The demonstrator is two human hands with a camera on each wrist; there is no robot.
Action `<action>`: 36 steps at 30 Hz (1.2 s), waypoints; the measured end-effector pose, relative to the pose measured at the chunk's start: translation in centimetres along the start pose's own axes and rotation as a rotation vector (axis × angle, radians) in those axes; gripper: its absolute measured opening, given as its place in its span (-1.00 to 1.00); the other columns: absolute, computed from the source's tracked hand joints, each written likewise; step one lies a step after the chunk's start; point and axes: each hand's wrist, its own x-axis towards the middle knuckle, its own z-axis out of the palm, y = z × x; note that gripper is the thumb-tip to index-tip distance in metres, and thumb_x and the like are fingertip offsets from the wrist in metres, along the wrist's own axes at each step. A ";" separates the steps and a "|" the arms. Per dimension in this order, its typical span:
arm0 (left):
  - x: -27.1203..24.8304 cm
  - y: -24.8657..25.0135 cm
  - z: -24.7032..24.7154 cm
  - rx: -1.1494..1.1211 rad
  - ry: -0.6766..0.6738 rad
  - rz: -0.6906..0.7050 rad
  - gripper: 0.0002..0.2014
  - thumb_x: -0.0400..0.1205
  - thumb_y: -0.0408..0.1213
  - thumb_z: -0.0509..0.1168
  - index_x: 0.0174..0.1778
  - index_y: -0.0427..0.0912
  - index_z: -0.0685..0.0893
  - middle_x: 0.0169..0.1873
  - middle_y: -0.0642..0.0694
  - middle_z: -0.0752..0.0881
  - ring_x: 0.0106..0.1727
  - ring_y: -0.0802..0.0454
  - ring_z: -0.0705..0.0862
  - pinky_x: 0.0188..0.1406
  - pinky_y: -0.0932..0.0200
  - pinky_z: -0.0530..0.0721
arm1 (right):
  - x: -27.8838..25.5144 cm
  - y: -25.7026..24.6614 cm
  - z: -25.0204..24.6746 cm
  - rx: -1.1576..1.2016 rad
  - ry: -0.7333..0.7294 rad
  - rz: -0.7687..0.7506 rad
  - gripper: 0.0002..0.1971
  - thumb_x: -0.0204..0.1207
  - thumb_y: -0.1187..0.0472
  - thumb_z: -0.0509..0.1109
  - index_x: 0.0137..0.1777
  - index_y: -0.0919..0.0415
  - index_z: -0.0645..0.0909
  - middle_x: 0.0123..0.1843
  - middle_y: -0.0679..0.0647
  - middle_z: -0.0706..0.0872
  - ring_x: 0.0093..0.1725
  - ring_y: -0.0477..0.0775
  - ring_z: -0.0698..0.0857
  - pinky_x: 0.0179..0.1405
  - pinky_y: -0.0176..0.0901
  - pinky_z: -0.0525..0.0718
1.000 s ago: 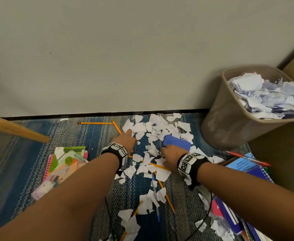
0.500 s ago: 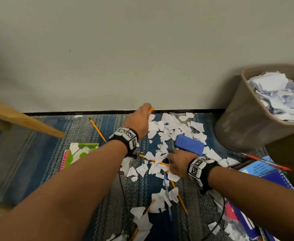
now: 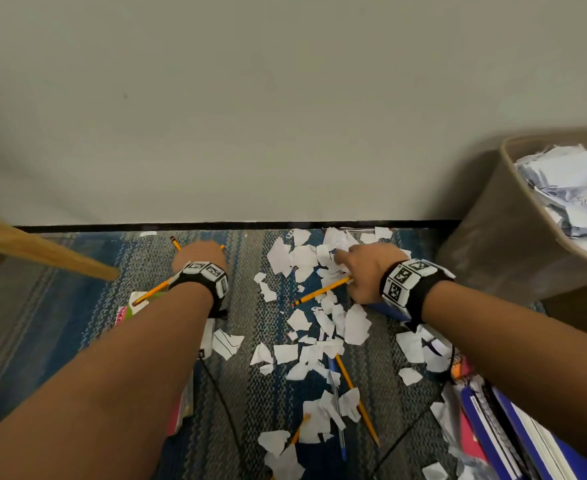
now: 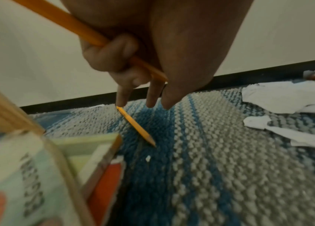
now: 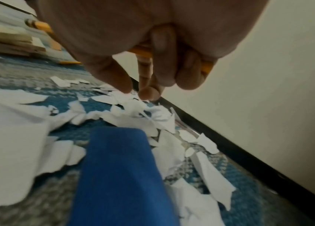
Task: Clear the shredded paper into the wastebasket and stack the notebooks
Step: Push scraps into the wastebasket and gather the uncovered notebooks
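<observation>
Carpet: blue-grey woven, striped.
Wall: plain, black baseboard.
Pencils: yellow, lying scattered on carpet.
Pen: blue, beside one pencil.
Wooden leg: left.

Blue-and-grey woven carpet: coarse looped cloth, rough, matt. Torn white paper scraps: thin, matt, ragged edges, some ruled. Yellow wooden pencils: smooth painted finish, slight sheen; one in left wrist view shows bare wood at sharpened tip. Tan plastic wastebasket: smooth, dull wall, crumpled white paper inside. Light wooden furniture leg: plain, satin grain. Blue rectangular block: soft-looking, matt. Pale painted wall: smooth, matt; black baseboard slightly glossy.
</observation>
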 end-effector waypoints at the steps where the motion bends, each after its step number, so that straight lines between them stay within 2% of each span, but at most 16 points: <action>1: 0.0 -0.2 0.5 0.018 -0.030 -0.006 -0.74 0.69 -0.32 0.12 0.11 -0.25 0.71 0.08 -0.20 0.74 0.09 -0.19 0.72 -0.01 -0.04 0.66 | 0.3 0.5 -0.1 -0.001 0.003 0.029 -0.44 0.32 -0.01 0.36 0.34 0.02 0.37 -0.14 0.06 0.63 -0.19 0.17 0.67 -0.24 -0.02 0.71; 3: 0.0 -0.4 1.7 0.012 -0.059 -0.007 -0.76 0.70 -0.33 0.12 0.10 -0.26 0.68 0.06 -0.22 0.73 0.05 -0.20 0.72 -0.01 -0.05 0.67 | 1.1 1.6 -0.1 0.033 0.018 0.104 -0.37 0.34 0.09 0.42 0.40 0.04 0.26 -0.17 0.08 0.66 -0.25 0.16 0.63 -0.32 -0.05 0.64; 5: 0.0 -0.5 2.4 -0.018 -0.070 -0.008 -0.77 0.71 -0.36 0.09 0.11 -0.28 0.65 0.06 -0.24 0.71 0.03 -0.22 0.72 0.00 -0.07 0.68 | 1.9 2.7 0.2 0.103 0.061 0.178 -0.39 0.40 0.20 0.42 0.41 0.10 0.23 -0.07 0.11 0.71 -0.22 0.21 0.61 -0.29 -0.03 0.62; 8: 0.4 -0.7 2.9 -0.058 -0.048 -0.026 -0.78 0.70 -0.40 0.09 0.08 -0.30 0.65 -0.01 -0.23 0.71 -0.04 -0.23 0.72 -0.08 -0.06 0.69 | 3.4 4.1 1.1 0.107 0.076 0.262 -0.47 0.44 0.22 0.42 0.40 0.16 0.34 0.17 0.16 0.65 0.07 0.29 0.69 -0.07 0.08 0.68; 10: 0.5 -1.1 3.2 -0.101 -0.030 -0.044 -0.79 0.70 -0.38 0.11 0.09 -0.32 0.64 -0.03 -0.24 0.70 -0.07 -0.25 0.72 -0.08 -0.08 0.70 | 4.4 4.5 2.1 0.099 0.063 0.267 -0.51 0.47 0.18 0.41 0.39 0.16 0.42 0.33 0.16 0.51 0.25 0.31 0.61 0.12 0.16 0.67; 13: 0.1 -1.1 3.8 -0.164 0.023 -0.068 -0.78 0.68 -0.31 0.13 0.21 -0.28 0.49 0.10 -0.31 0.66 0.10 -0.32 0.69 0.02 -0.15 0.64 | 5.6 4.9 3.4 0.072 0.083 0.265 -0.49 0.47 0.17 0.37 0.43 0.16 0.43 0.43 0.14 0.40 0.36 0.30 0.46 0.30 0.27 0.56; 16: -0.3 -1.0 4.2 -0.135 -0.035 -0.055 -0.75 0.68 -0.26 0.11 0.25 -0.20 0.44 0.12 -0.27 0.64 0.13 -0.29 0.68 0.05 -0.14 0.62 | 6.4 4.7 4.1 0.085 0.104 0.292 -0.37 0.40 0.19 0.44 0.47 0.18 0.34 0.48 0.15 0.33 0.38 0.34 0.44 0.38 0.32 0.47; 18: -0.3 -1.1 4.3 -0.131 -0.060 -0.045 -0.75 0.69 -0.23 0.10 0.25 -0.18 0.49 0.12 -0.25 0.63 0.12 -0.28 0.68 0.07 -0.15 0.64 | 6.6 4.5 4.0 0.111 0.094 0.306 -0.35 0.42 0.22 0.44 0.50 0.19 0.29 0.48 0.16 0.32 0.37 0.35 0.44 0.37 0.31 0.48; 22: -0.1 -1.3 4.5 -0.075 -0.049 -0.014 -0.77 0.70 -0.24 0.11 0.21 -0.18 0.56 0.18 -0.23 0.54 0.14 -0.25 0.66 0.05 -0.13 0.63 | 6.7 3.7 3.8 0.036 0.094 0.291 -0.55 0.56 0.21 0.30 0.45 0.21 0.37 0.41 0.20 0.36 0.37 0.30 0.41 0.29 0.25 0.52; 25: -0.3 -0.6 4.3 -0.058 -0.057 0.049 -0.76 0.70 -0.23 0.12 0.22 -0.20 0.56 0.17 -0.23 0.61 0.15 -0.25 0.67 0.05 -0.12 0.65 | 6.0 2.9 4.3 -0.012 0.066 0.284 -0.45 0.57 0.10 0.36 0.51 0.20 0.31 0.43 0.16 0.30 0.39 0.27 0.38 0.22 0.19 0.58; 27: -0.6 0.0 3.9 -0.091 -0.026 0.098 -0.76 0.70 -0.17 0.16 0.19 -0.22 0.54 0.11 -0.26 0.66 0.11 -0.27 0.69 -0.03 -0.10 0.64 | 5.3 2.7 4.5 -0.038 0.067 0.274 -0.54 0.65 0.14 0.21 0.52 0.20 0.30 0.47 0.18 0.32 0.44 0.27 0.36 0.24 0.18 0.59; 29: -0.9 0.5 3.3 -0.122 0.043 0.155 -0.81 0.69 -0.24 0.15 0.16 -0.22 0.50 0.04 -0.28 0.69 0.04 -0.31 0.70 -0.11 -0.11 0.64 | 4.8 2.9 4.2 -0.021 0.073 0.279 -0.61 0.69 0.19 0.09 0.49 0.22 0.30 0.46 0.23 0.41 0.45 0.30 0.38 0.27 0.20 0.57; 31: -1.2 0.8 2.5 -0.178 0.112 0.199 -0.82 0.66 -0.30 0.15 0.17 -0.21 0.45 -0.01 -0.29 0.69 -0.01 -0.32 0.70 -0.14 -0.13 0.64 | 4.2 3.0 3.1 0.014 0.093 0.271 -0.64 0.64 0.21 0.16 0.42 0.19 0.29 0.33 0.27 0.57 0.35 0.34 0.45 0.13 0.18 0.59; 33: -1.5 0.8 1.5 -0.247 0.147 0.218 -0.78 0.62 -0.31 0.17 0.18 -0.20 0.45 -0.03 -0.28 0.68 0.01 -0.33 0.68 -0.13 -0.13 0.63 | 3.6 3.2 1.6 0.050 0.127 0.229 -0.61 0.54 0.24 0.30 0.34 0.16 0.31 0.14 0.21 0.67 0.24 0.30 0.50 -0.04 0.11 0.59; 36: -1.8 0.7 0.0 -0.232 0.187 0.285 -0.78 0.58 -0.30 0.20 0.14 -0.21 0.53 0.02 -0.28 0.68 0.10 -0.33 0.64 -0.01 -0.13 0.63 | 2.4 3.0 0.1 0.077 0.071 0.210 -0.65 0.54 0.19 0.35 0.31 0.12 0.41 0.12 0.21 0.65 0.16 0.29 0.58 -0.04 0.06 0.61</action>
